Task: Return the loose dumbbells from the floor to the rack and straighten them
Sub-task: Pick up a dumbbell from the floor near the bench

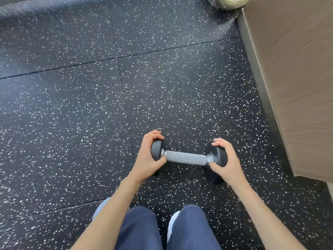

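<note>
A small dumbbell (185, 157) with black rounded heads and a knurled grey metal handle lies crosswise in front of me, just above the speckled black rubber floor. My left hand (148, 157) grips its left head, fingers curled over the top and thumb underneath. My right hand (227, 160) grips the right head in the same way. A dark shadow lies on the floor under the dumbbell. No rack is in view.
A beige wood-grain wall or cabinet (295, 78) with a grey base strip runs along the right. A pale object (228, 1) sits in the far right corner. My knees in blue jeans (162, 230) fill the bottom middle. Floor tiles (72, 105) stretch to the left.
</note>
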The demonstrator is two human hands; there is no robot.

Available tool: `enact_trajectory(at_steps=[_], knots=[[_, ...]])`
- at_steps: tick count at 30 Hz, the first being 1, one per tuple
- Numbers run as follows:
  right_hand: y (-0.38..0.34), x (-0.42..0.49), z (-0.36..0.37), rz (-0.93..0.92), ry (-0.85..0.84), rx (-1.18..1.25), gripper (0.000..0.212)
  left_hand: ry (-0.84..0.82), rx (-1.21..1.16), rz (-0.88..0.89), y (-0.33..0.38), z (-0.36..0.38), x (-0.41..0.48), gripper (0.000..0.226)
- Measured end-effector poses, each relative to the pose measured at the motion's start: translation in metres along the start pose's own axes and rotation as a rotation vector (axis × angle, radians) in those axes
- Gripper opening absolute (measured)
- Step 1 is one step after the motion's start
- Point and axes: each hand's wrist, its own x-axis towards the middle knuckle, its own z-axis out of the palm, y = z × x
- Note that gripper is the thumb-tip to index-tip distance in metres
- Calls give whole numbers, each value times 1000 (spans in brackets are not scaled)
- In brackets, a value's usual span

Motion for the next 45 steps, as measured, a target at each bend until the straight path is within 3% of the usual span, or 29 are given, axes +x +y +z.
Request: enact_trajectory(at_steps=[6,13,17,22,28,35,45], knots=[[3,10,-2,-37,-12,42,40,-89,-6,33,-8,-5,15,43],[2,-16,7,29,39,6,59,-38,-31,-13,-8,1,-12,57],[6,-20,2,-16,-18,-100,60,-64,37,32,-8,-3,-18,57],[7,-5,-8,-80,-136,-102,35,-147,80,98,-13,-13,1,46],[5,16,-3,-16,-38,18,30,-158,-11,8,-11,-10,23,43],[-5,-22,11,108,23,-33,53,-67,50,-21,-7,0,-19,66],[-11,-38,22,290,167,60,76,134,-98,-232,-1,19,-40,82]])
